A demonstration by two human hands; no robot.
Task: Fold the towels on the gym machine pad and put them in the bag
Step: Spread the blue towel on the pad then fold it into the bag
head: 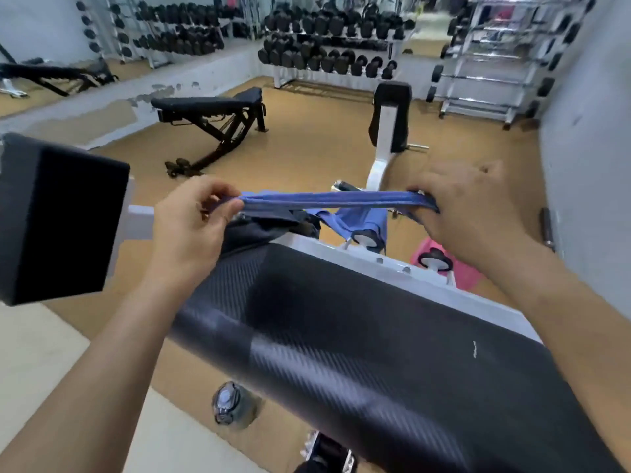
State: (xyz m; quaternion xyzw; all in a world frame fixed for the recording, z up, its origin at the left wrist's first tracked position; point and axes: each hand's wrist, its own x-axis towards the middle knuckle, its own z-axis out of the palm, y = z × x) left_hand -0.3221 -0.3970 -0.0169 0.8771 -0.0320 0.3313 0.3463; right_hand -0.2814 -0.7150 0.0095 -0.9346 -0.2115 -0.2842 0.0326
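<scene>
– Forearms reach in from the near edge, over the black bench [375, 336], and both hands are busy out at its far end.

– Busy with one thing: the blue towel [327, 199]. It's stretched taut between them, seen almost edge-on, and held up off the padding.

– How's the grip?

– The left hand [201, 227] pinches its end between thumb and fingers. The right hand [474, 213] has its fingers curled round the other end. Neither hand has anything to spare.

– So, which step is this?

– It looks like the fold itself. The towel is already gathered into a narrow band, though how many layers can't be told from this angle.

– And the bag?

– Dark fabric [263, 230] lies just below the left hand, at the far end of the bench. That's probably it, but its opening doesn't show.

– Anything else waiting?

– More blue cloth [358, 220] hangs just beyond, under the taut towel. It could be a second towel.

– The next move, then?

– One option is to bring the two ends together for another fold, keeping the edges lined up so the band doesn't twist. The other is to lower it leftward into that dark fabric. A free hand would help hold the bag open.
</scene>
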